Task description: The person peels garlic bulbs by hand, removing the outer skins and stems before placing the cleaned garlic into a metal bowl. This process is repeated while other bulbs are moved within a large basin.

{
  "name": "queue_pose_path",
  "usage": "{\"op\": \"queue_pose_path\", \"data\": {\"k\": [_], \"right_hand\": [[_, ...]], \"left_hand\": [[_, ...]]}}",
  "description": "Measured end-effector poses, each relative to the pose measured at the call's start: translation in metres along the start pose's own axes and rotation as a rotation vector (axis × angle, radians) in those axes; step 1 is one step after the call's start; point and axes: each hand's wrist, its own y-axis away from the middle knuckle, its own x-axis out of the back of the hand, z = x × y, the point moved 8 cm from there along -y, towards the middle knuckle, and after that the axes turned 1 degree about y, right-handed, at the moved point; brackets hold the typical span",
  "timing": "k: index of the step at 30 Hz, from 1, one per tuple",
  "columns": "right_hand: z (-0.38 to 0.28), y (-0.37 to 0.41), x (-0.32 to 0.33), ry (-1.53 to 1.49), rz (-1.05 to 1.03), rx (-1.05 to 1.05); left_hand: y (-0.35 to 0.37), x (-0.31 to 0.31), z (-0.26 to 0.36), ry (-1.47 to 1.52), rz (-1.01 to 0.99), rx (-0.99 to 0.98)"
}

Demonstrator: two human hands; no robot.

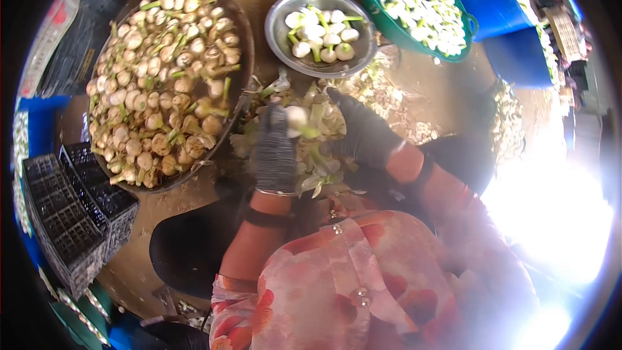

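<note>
My left hand (276, 149), in a dark glove, is closed around a pale garlic bulb (297, 118) with a short green stem. The bulb is slightly blurred. To its right, my right hand (366, 128), also gloved, is curled with its fingertips by the pile of peelings; whatever it grips is hidden. Loose skins and leaves (321, 162) lie below and between both hands. Just beyond them stands a metal bowl (275, 42) with several peeled white bulbs (328, 54).
At left, a wide dark tub (248, 45) is heaped with unpeeled bulbs (152, 100). A green basin (369, 0) of peeled bulbs stands at upper right near blue containers (518, 58). Black crates (65, 220) sit at lower left. More peelings (382, 91) cover the wet floor.
</note>
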Motion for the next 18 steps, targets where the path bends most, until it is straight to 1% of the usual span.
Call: {"op": "queue_pose_path", "data": {"k": [2,3,5,6,8,10,11,12,14,17,18], "right_hand": [[-0.036,-0.002,-0.001,-0.136,0.009,0.192],[-0.051,-0.005,0.0,-0.202,0.018,0.284],[-0.036,-0.031,-0.001,0.049,0.063,0.253],[-0.028,-0.049,0.001,0.177,0.083,0.237],[-0.015,-0.088,0.033,0.393,0.354,0.084],[-0.021,-0.122,0.036,0.501,0.481,0.115],[-0.045,-0.139,0.029,0.389,0.275,0.076],[-0.059,-0.153,0.01,0.28,0.16,0.14],[-0.096,-0.184,-0.049,0.636,0.005,0.336],[-0.109,-0.224,-0.116,1.015,-0.042,0.292],[-0.106,-0.235,-0.132,0.992,-0.131,0.244]], "left_hand": [[0.01,-0.012,-0.009,0.118,-0.117,0.09],[0.013,-0.015,-0.01,0.222,-0.113,0.091],[0.015,-0.02,-0.011,0.436,-0.115,0.093],[0.015,-0.015,-0.007,0.406,-0.058,0.053],[0.017,-0.002,0.008,0.346,0.062,-0.02],[0.011,0.015,0.01,0.29,0.116,-0.029],[0.01,0.022,0.01,0.261,0.141,-0.026],[0.01,0.026,0.011,0.226,0.15,-0.023],[0.01,0.032,0.015,0.154,0.166,-0.018],[0.006,0.042,0.022,0.244,0.176,0.004],[0.006,0.045,0.027,0.237,0.171,-0.002]]}}
